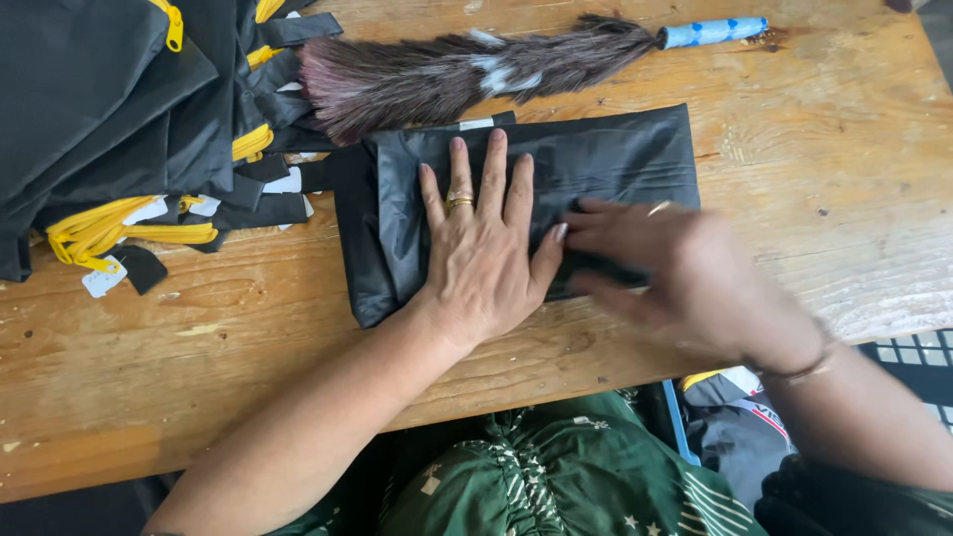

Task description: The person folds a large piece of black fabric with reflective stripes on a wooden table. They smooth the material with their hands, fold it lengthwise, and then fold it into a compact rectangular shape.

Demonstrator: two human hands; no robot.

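A folded black fabric bag (606, 159) lies flat on the wooden table (824, 169). My left hand (481, 248) presses down on its left half, palm flat and fingers spread, a gold ring on one finger. My right hand (675, 273), blurred with motion, rests on the bag's lower right edge with fingers pointing left. Whether it grips the fabric is unclear.
A pile of black fabric bags with yellow zips and white tags (129, 129) fills the table's upper left. A dark feather duster (457, 69) with a blue handle lies along the far edge. Below the table's near edge are green patterned clothing (556, 476) and a crate.
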